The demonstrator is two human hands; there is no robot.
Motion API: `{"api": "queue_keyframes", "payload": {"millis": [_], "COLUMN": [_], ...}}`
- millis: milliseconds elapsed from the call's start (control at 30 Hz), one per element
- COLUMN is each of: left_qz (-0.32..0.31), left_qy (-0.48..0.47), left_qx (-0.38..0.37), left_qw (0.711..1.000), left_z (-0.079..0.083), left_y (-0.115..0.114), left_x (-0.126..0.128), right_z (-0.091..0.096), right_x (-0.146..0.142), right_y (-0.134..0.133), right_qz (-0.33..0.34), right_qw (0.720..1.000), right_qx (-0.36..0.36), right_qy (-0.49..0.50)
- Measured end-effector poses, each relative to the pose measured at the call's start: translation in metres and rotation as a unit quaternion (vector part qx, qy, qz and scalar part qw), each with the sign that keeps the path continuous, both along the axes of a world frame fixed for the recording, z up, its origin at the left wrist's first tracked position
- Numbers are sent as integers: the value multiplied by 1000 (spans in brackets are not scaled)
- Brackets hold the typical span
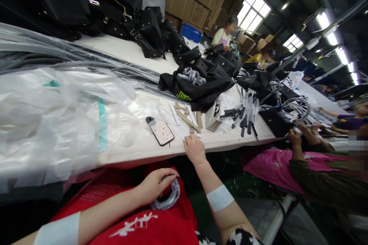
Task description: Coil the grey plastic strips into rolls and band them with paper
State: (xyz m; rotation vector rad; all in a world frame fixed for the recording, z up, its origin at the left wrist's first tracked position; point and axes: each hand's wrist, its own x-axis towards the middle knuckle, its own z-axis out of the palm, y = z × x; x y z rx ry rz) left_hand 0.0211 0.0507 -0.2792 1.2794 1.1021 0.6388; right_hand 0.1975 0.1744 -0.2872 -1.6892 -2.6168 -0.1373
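In the head view, my left hand (156, 184) is over my red apron, its fingers closed round a plastic-wrapped coil (172, 197) that looks like a rolled strap. My right hand (195, 147) reaches to the front edge of the table, thumb and fingers pinched on the end of a white strip (178, 131). Just beyond it lies a loose pile of white and brown card strips (188, 116). To the left of that hand is a phone (160, 131) in a pale patterned case.
Plastic sheeting (51, 122) covers the table's left part. Black bags (151, 32) line the back. A black cloth bag (198, 93) holds wrapped coils. A clear box (213, 116) and black-ended straps (247, 113) lie right. Co-workers' hands (294, 136) are further right.
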Motion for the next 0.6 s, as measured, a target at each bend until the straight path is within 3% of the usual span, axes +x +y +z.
{"api": "queue_keyframes", "payload": {"millis": [267, 600], "left_qz": [-5, 1], "left_qy": [-4, -12], "left_qx": [14, 3], "left_qw": [1000, 1000], "left_z": [2, -1], "left_y": [2, 1], "left_x": [-3, -5], "right_z": [-4, -9], "right_x": [1, 9], "right_y": [3, 16], "right_qz": [11, -33], "right_qw": [1000, 998], "right_qx": [3, 2], "right_qy": [4, 61]}}
